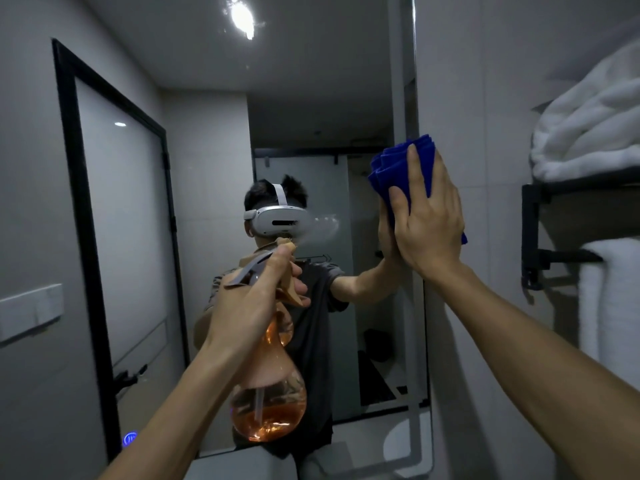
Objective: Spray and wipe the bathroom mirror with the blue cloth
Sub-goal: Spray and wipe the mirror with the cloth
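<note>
The bathroom mirror (194, 140) fills the middle and left of the head view, and a person wearing a white headset is reflected in it. My left hand (252, 299) grips the trigger head of an orange spray bottle (270, 407) held upright in front of the glass. A faint mist (322, 225) hangs just past the nozzle. My right hand (429, 223) presses the folded blue cloth (398, 168) flat against the mirror near its right edge, at head height. The palm hides most of the cloth.
A black wall rack (540, 237) at the right carries folded white towels (588, 133) on top and one hanging below. A grey wall plate (31, 313) sits at the far left. A small blue light (130, 438) glows low on the left.
</note>
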Motion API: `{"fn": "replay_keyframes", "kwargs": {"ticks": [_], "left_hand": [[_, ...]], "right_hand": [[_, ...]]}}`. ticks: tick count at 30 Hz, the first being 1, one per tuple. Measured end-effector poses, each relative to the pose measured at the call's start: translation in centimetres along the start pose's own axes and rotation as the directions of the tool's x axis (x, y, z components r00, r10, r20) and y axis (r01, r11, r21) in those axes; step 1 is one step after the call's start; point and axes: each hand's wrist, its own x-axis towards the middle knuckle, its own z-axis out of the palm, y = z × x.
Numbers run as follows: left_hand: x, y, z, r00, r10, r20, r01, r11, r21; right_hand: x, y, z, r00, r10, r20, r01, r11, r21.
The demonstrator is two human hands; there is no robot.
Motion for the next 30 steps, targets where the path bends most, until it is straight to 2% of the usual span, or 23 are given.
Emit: {"fn": "replay_keyframes", "kwargs": {"ticks": [5, 9, 11, 14, 17, 20, 22, 25, 30], "left_hand": [[0.3, 0.3, -0.6, 0.999, 0.026, 0.032, -0.024, 0.998, -0.052], [0.2, 1.5, -1.1, 0.995, 0.100, 0.022, -0.099, 0.994, -0.051], [0.2, 1.9, -1.3, 0.992, 0.128, 0.022, -0.126, 0.990, -0.061], [-0.1, 1.9, -1.6, 0.991, 0.127, 0.027, -0.124, 0.988, -0.093], [-0.5, 1.5, -2.0, 0.995, 0.103, 0.013, -0.101, 0.988, -0.116], [0.7, 1.4, -2.5, 1.000, 0.011, 0.015, -0.009, 0.998, -0.070], [1.1, 1.0, -3.0, 0.999, -0.031, 0.031, 0.034, 0.997, -0.073], [-0.1, 1.3, -3.2, 0.999, 0.042, -0.017, -0.042, 0.998, -0.055], [-0.3, 2.1, -3.2, 0.998, 0.061, -0.030, -0.063, 0.994, -0.092]], "right_hand": [[0.5, -1.0, 0.2, 0.997, 0.075, -0.035, -0.076, 0.997, -0.027], [3.4, -4.8, 0.6, 0.988, 0.147, -0.056, -0.149, 0.988, -0.049], [3.5, -7.2, 1.1, 0.998, 0.058, -0.026, -0.059, 0.997, -0.041], [-0.4, -9.2, 1.6, 0.982, -0.185, 0.049, 0.185, 0.983, -0.007], [-6.5, -7.6, 1.2, 0.891, -0.433, 0.133, 0.435, 0.900, 0.022], [-8.8, -3.8, 0.3, 0.838, -0.524, 0.151, 0.530, 0.848, -0.001], [-7.4, -1.6, -0.1, 0.883, -0.452, 0.124, 0.459, 0.887, -0.038], [-2.7, 0.4, -0.5, 0.972, -0.196, 0.128, 0.199, 0.980, -0.009], [4.4, -2.0, 0.1, 0.995, 0.098, 0.019, -0.098, 0.995, -0.005]]}}
